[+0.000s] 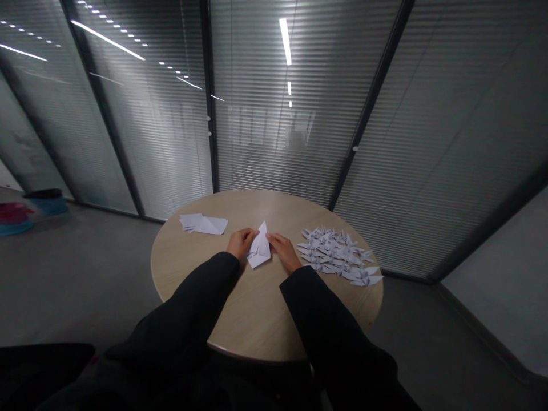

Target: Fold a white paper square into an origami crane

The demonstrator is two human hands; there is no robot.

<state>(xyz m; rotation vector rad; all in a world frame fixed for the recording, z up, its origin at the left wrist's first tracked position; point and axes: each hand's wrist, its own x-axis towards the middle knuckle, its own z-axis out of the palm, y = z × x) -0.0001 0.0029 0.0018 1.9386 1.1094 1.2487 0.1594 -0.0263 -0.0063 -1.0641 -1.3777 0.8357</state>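
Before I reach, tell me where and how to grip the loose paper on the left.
Probably pinch the paper pile by its right edge, coming from the right with your left hand: it lies flat, that edge faces the hand, and its left end looks uneven.

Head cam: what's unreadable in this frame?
All in the head view:
Folded paper underside: hidden by its upper side.
Left hand and right hand palms: hidden by the hands' backs.
Number of paper figures: small, overlapping.
Number of paper slips: overlapping.
Red-and-blue container: cut by left edge.
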